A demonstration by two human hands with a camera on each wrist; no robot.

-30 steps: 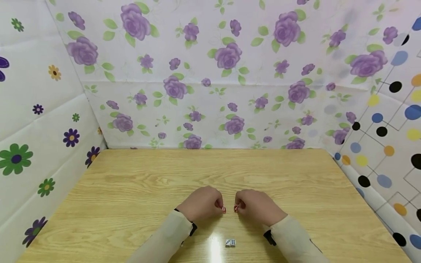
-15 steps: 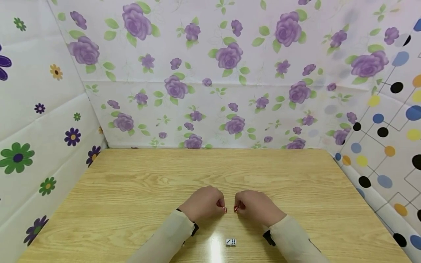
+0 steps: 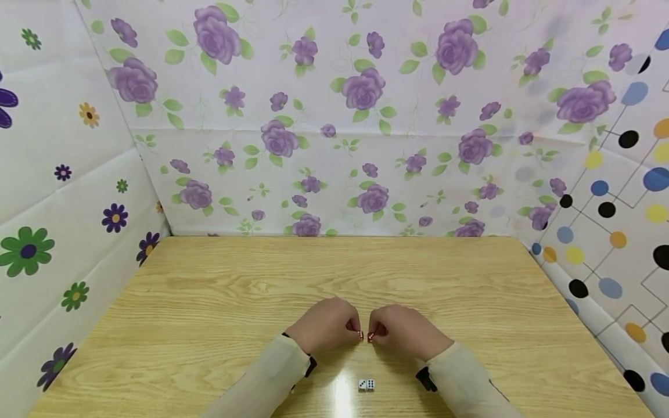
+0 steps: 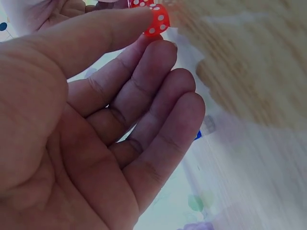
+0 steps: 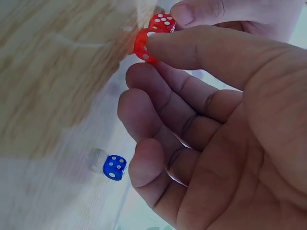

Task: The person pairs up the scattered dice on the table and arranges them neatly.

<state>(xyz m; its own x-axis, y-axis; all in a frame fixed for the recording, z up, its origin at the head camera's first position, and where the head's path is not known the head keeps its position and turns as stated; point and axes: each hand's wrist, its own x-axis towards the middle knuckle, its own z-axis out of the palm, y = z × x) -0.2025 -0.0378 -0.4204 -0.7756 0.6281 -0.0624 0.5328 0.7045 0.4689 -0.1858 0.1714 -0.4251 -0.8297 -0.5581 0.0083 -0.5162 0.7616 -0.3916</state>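
My left hand (image 3: 326, 326) pinches a red die (image 4: 160, 21) with white dots between thumb and fingertip. Facing it, my right hand (image 3: 407, 331) pinches a second red die (image 5: 143, 45) the same way. In the head view a narrow gap separates the two red dice, low over the wooden table. The other fingers of both hands are bent inward, as the wrist views show. Nearer the body, two white dice (image 3: 366, 385) with dark dots lie side by side on the table.
In the right wrist view a blue die (image 5: 115, 167) rests on the table (image 3: 219, 278) beyond the fingers; the head view does not show it. Flowered cloth (image 3: 334, 174) hangs behind the table, with patterned cloths along both sides.
Both hands have drawn closer together, bringing the two red dice nearer each other. The white dice stay where they were.
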